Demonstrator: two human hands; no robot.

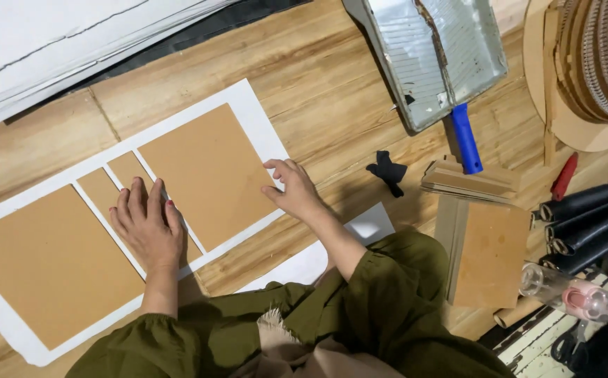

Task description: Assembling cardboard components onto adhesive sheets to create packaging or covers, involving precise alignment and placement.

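head view: two hands, four brown boards, one white sheet

Wooden plank floor, seen from above. Lying directly on it: a large white sheet bearing four brown board panels; a stack of white sheets at upper left; a metal paint tray with a blue-handled tool; a black scrap; a pile of brown boards; black rolls; a red-handled tool; and a smaller white sheet near the knees.
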